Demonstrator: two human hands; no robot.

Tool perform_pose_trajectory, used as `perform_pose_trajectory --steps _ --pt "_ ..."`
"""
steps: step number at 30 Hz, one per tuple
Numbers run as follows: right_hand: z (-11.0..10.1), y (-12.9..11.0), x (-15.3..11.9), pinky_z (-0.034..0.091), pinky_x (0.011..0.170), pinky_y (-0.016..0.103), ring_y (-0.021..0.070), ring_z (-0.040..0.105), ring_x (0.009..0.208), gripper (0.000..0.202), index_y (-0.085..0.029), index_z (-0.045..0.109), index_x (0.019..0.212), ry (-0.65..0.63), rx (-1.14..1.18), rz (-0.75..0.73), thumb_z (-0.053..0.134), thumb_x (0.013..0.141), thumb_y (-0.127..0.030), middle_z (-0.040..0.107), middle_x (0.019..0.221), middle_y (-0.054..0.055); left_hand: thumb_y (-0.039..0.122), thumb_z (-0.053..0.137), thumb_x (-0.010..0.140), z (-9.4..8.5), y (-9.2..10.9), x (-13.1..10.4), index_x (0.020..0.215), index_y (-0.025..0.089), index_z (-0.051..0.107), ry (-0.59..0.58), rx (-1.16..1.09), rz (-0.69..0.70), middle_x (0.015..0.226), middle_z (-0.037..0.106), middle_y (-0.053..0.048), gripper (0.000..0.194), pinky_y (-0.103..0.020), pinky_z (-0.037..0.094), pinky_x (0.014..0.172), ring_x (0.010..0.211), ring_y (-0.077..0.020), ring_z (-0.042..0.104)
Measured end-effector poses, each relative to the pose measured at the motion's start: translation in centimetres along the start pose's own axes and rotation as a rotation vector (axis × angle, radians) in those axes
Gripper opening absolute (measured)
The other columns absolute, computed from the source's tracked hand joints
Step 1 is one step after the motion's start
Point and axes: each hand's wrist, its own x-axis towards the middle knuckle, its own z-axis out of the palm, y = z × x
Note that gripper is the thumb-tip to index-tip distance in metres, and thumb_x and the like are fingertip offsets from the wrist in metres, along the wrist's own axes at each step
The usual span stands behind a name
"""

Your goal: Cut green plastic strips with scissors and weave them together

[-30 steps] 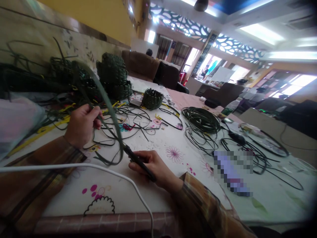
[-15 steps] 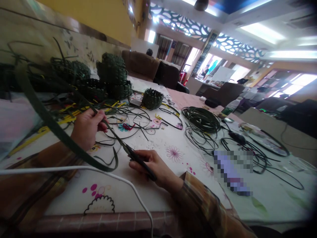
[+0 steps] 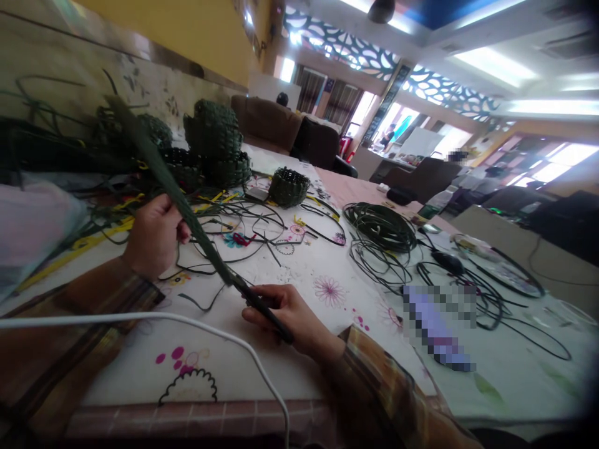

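Note:
My left hand (image 3: 153, 237) is closed around a flat dark green strip (image 3: 194, 227), which slants from the upper left down toward the table's middle. My right hand (image 3: 285, 318) is wrapped round a dark-handled cutting tool (image 3: 262, 307), seemingly scissors. The tool's tip meets the lower end of the strip; whether the blades are apart is too blurred to tell. Beneath the hands lies a white flowered tablecloth (image 3: 262, 368) with thin loose green strips on it.
Dark woven baskets (image 3: 213, 134) stand at the back left, with a small one (image 3: 289, 186) nearer the middle. A green coil (image 3: 380, 226) lies right. A white cable (image 3: 224, 337) crosses the foreground. People are far behind.
The curved green strip that hung in front of my left forearm now runs straighter, up to the left. My left hand has shifted slightly left and down; my right hand is almost unmoved.

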Motion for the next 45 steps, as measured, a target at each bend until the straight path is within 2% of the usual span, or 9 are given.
perform_pose_trajectory --steps 3,7,10,18,25,33,41,45 --pt "0.0 0.2 0.2 0.027 0.04 0.019 0.0051 0.037 0.046 0.04 -0.016 0.066 0.091 0.01 0.025 -0.006 0.08 0.073 -0.048 0.048 0.06 -0.007 0.02 0.056 0.087 0.6 0.3 -0.8 0.073 0.016 0.054 -0.024 -0.018 -0.044 0.065 0.056 0.002 0.015 -0.018 0.035 0.034 0.041 -0.0055 0.042" --pt "0.0 0.2 0.2 0.023 0.04 0.02 0.005 0.035 0.046 0.036 -0.016 0.062 0.086 0.01 0.047 -0.027 0.079 0.075 -0.047 0.046 0.059 -0.007 0.013 0.05 0.09 1.8 2.3 -2.5 0.069 0.016 0.051 0.035 -0.007 -0.147 0.064 0.054 0.003 0.021 -0.017 0.035 0.035 0.041 -0.005 0.042" --pt "0.0 -0.1 0.0 0.02 0.042 0.021 0.0048 0.032 0.047 0.033 -0.017 0.059 0.079 -0.006 0.035 -0.049 0.079 0.077 -0.043 0.044 0.058 -0.007 0.011 0.048 0.091 2.1 3.2 -2.8 0.068 0.016 0.049 0.025 -0.004 -0.179 0.062 0.053 0.004 0.024 -0.016 0.035 0.036 0.041 -0.0046 0.041" --pt "0.1 -0.6 -0.3 0.018 0.047 0.022 0.0056 0.03 0.052 0.029 -0.016 0.059 0.077 0.002 -0.056 -0.056 0.077 0.08 -0.04 0.041 0.057 -0.007 0.011 0.049 0.092 1.6 1.8 -2.1 0.07 0.014 0.052 0.006 -0.118 -0.202 0.064 0.056 0.003 0.022 -0.016 0.034 0.036 0.04 -0.0042 0.041" --pt "0.1 -0.3 -0.1 0.021 0.046 0.021 0.0052 0.032 0.051 0.03 -0.016 0.061 0.082 0.0 -0.039 -0.033 0.077 0.078 -0.04 0.043 0.06 -0.006 0.008 0.045 0.094 1.6 2.6 -1.4 0.07 0.015 0.048 0.088 -0.105 -0.157 0.056 0.055 0.003 0.025 -0.017 0.029 0.033 0.035 -0.005 0.037" --pt "0.0 -0.4 -0.1 0.021 0.045 0.021 0.0055 0.033 0.052 0.03 -0.016 0.058 0.079 0.001 -0.015 -0.063 0.077 0.079 -0.04 0.043 0.061 -0.007 0.01 0.045 0.096 1.9 2.3 -2.6 0.072 0.015 0.048 0.033 -0.134 -0.182 0.062 0.056 0.003 0.025 -0.016 0.034 0.034 0.039 -0.0049 0.039" --pt "0.0 -0.9 -0.3 0.021 0.047 0.022 0.0057 0.032 0.053 0.03 -0.017 0.054 0.072 -0.007 -0.094 -0.088 0.076 0.079 -0.036 0.04 0.058 -0.007 0.01 0.045 0.096 1.7 1.4 -2.3 0.071 0.014 0.049 0.015 -0.191 -0.197 0.062 0.057 0.003 0.025 -0.015 0.034 0.034 0.039 -0.0042 0.039" --pt "0.0 -0.6 -0.3 0.02 0.046 0.022 0.0056 0.032 0.05 0.027 -0.017 0.056 0.075 -0.004 -0.088 -0.082 0.075 0.08 -0.035 0.04 0.056 -0.007 0.011 0.047 0.095 1.4 1.2 -1.9 0.071 0.013 0.05 -0.01 -0.198 -0.196 0.062 0.057 0.002 0.025 -0.015 0.03 0.033 0.037 -0.0035 0.038"
